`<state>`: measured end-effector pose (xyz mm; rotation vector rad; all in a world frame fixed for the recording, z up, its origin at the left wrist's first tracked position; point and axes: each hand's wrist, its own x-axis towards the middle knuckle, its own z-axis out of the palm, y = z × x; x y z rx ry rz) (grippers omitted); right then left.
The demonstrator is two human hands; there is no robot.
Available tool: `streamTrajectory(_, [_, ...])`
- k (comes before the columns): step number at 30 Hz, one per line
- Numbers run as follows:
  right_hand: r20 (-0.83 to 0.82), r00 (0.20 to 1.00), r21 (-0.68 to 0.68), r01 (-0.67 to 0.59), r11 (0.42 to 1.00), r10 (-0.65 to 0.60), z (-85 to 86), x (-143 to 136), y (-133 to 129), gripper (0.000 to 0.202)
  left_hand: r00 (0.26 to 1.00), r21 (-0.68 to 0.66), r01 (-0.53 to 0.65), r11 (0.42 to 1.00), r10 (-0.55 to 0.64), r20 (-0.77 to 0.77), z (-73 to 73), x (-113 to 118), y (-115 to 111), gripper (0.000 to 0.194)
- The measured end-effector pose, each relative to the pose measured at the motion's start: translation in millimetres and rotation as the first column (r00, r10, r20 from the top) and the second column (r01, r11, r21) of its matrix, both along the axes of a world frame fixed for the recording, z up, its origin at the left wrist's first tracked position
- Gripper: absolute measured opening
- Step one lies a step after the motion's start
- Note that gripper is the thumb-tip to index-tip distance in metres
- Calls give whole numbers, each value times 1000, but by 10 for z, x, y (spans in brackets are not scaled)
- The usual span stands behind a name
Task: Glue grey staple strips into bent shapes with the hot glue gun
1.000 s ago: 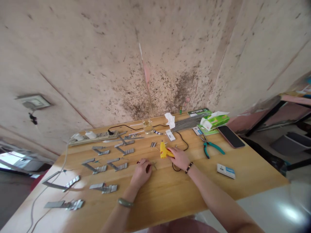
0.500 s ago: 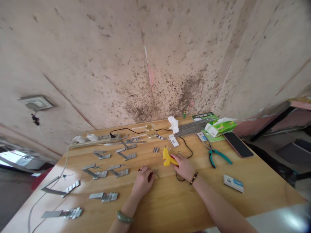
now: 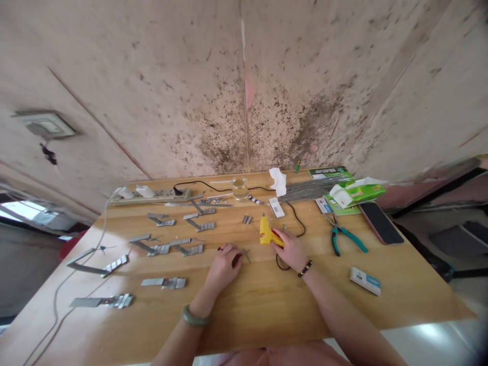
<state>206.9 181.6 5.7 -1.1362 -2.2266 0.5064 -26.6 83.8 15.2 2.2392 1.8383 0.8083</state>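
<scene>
My right hand (image 3: 292, 251) is wrapped round the handle of a yellow hot glue gun (image 3: 266, 234). The gun's nozzle points away from me, toward the wall. To its left, my left hand (image 3: 224, 267) rests low over the table with curled fingers. A thin grey piece (image 3: 246, 254) sticks out from its fingertips; its exact shape is too small to tell. Beyond both hands lie a few short grey strips (image 3: 247, 219). On the left side of the table are several bent grey strip assemblies, one of them a flat piece (image 3: 163, 283) near my left forearm.
Teal-handled pliers (image 3: 346, 239), a phone (image 3: 381, 222), a small box (image 3: 365, 281) and a green tissue pack (image 3: 358, 193) lie on the right. At the back stand a glass of liquid (image 3: 240, 188) and a power strip (image 3: 152, 197). A black cord (image 3: 299, 223) loops near the glue gun.
The camera view has tilted down and shifted slightly, so everything on the table appears higher. Both hands keep nearly the same pose, with the glue gun still in my right hand.
</scene>
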Motion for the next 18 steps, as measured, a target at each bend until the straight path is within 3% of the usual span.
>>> streamTrajectory(18, [-64, 998, -76, 20, 997, -24, -13, 25, 12, 40, 999, -3, 4, 1000, -4, 32, -22, -7, 18, 16])
